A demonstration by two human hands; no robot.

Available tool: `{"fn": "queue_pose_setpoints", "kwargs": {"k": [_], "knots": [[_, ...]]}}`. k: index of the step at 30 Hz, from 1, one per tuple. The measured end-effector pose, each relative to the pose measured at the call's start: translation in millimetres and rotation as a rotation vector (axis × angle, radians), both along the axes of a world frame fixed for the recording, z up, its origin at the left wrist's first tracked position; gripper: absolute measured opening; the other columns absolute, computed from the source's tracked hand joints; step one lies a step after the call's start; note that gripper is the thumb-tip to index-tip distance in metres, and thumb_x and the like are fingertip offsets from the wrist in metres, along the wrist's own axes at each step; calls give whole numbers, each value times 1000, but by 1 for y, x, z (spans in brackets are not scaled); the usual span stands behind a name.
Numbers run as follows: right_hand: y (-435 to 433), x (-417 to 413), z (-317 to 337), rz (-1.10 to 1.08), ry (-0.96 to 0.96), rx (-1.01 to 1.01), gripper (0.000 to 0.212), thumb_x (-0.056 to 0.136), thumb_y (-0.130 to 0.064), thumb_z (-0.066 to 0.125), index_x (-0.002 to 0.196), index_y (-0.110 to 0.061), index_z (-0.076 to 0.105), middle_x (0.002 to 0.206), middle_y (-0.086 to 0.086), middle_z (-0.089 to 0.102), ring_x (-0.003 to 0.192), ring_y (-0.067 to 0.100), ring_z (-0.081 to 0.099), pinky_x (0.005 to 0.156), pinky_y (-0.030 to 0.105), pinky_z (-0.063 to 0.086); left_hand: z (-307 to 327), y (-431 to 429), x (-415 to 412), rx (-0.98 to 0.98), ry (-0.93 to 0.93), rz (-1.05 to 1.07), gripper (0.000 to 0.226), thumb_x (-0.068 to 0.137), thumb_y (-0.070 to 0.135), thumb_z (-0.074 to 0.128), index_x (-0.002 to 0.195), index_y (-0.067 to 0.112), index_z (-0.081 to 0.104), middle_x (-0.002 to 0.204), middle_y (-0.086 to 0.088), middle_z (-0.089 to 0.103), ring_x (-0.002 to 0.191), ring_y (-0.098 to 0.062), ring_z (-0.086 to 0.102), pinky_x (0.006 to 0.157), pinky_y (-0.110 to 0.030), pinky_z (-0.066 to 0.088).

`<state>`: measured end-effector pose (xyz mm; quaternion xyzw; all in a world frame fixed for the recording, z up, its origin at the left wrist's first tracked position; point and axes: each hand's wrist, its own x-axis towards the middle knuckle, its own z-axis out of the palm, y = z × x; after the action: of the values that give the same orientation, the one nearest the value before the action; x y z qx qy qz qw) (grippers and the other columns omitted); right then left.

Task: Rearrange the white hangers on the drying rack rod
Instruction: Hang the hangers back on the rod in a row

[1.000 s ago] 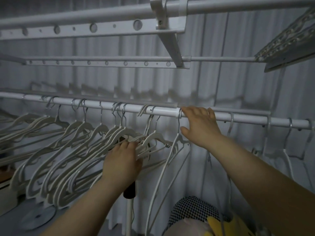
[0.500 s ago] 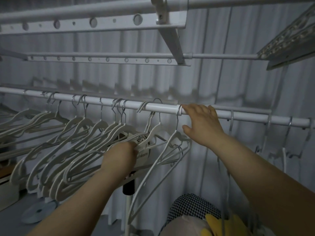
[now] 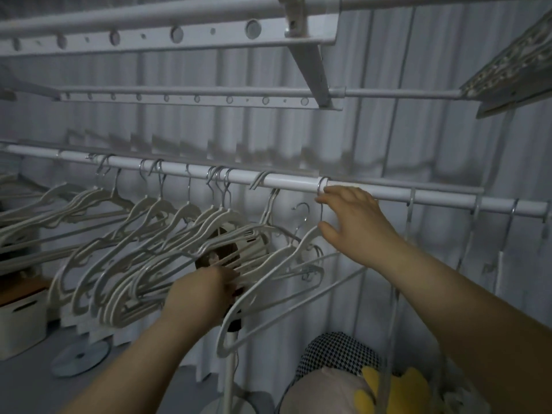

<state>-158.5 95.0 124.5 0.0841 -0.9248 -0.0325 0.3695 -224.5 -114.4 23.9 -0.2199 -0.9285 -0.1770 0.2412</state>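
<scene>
Left grip [image 3: 206, 289] curls round bunched white hangers [image 3: 125, 264] below the rod [image 3: 292, 182]; right grip [image 3: 355, 219], fingers [image 3: 331, 197] straight, touches one hook [image 3: 322, 184]

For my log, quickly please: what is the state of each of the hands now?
Left hand: grips a bunch of white hangers.
Right hand: open, fingers on the rod.

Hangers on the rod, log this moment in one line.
left hand: grips white hangers | right hand: fingers at hook on rod
</scene>
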Motion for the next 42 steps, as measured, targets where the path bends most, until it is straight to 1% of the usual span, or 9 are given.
{"fn": "queue_pose_setpoints", "kwargs": {"k": [6, 10, 17, 21, 24, 28, 32, 36, 42], "knots": [[-49, 13, -6, 25, -230, 80, 45, 87, -38, 53, 127, -16, 51, 135, 5, 48, 127, 21, 36, 102, 22, 19, -12, -63, 32, 5, -51, 68, 25, 93, 30, 41, 111, 28, 59, 99, 4, 69, 94, -14, 62, 76, -26, 48], [-105, 15, -22, 1, -347, 93, 54, 85, -48, 51, 129, -17, 48, 144, 5, 37, 134, 22, 27, 107, 27, 16, -20, -127, 59, -18, -62, 97, 21, 92, 31, 43, 105, 30, 61, 96, 7, 69, 89, -13, 62, 62, -23, 42], [-191, 39, -49, 130, -628, -87, 59, 85, -46, 54, 135, -20, 40, 146, 5, 33, 137, 23, 22, 109, 29, 20, -15, -230, 114, 10, -248, 59, 22, 88, 24, 50, 77, 42, 57, 62, 19, 56, 52, 2, 51, 49, -14, 38], [-227, 61, -62, 343, -789, -312, 26, 82, -29, 64, 104, -14, 67, 110, 4, 64, 94, 9, 59, 78, 10, 41, -16, -267, 142, 23, -367, -65, 26, 87, 24, 51, 67, 40, 55, 60, 16, 63, 46, 4, 55, 52, -13, 44], [-240, 77, -70, 397, -887, -438, 6, 81, -23, 66, 78, -21, 71, 85, 4, 68, 66, 2, 53, 63, 9, 42, -19, -287, 155, 97, -486, -193, 21, 87, 22, 55, 74, 37, 61, 55, 19, 64, 48, -1, 56, 53, -14, 47], [-247, 95, -79, 513, -1010, -587, 23, 84, -10, 62, 66, -25, 65, 51, -11, 57, 48, 1, 48, 49, 15, 41, -26, -299, 165, 185, -588, -309, 12, 85, 25, 58, 78, 24, 68, 52, 13, 64, 43, -7, 51, 47, -14, 44], [-249, 109, -82, 571, -1035, -687, 21, 84, -4, 60, 85, -24, 67, 58, -11, 61, 49, -1, 53, 47, 9, 43, -37, -295, 161, 223, -475, -188, 13, 81, 31, 63, 72, 23, 67, 59, 12, 64, 57, -3, 59, 58, -15, 47], [-248, 116, -84, 541, -1000, -726, 19, 85, -6, 58, 88, -22, 67, 69, -3, 61, 55, 3, 56, 50, 11, 47, -46, -281, 158, 278, -327, -63, 24, 82, 27, 63, 105, 21, 62, 98, 10, 53, 98, -11, 54, 83, -21, 41], [-249, 120, -84, 440, -940, -822, 18, 92, -8, 49, 84, -4, 65, 53, 1, 61, 43, 4, 59, 48, 15, 52, -47, -247, 175, 381, -504, -340, 7, 89, 27, 53, 91, 30, 60, 84, 17, 60, 67, 9, 59, 58, -1, 43]]}}
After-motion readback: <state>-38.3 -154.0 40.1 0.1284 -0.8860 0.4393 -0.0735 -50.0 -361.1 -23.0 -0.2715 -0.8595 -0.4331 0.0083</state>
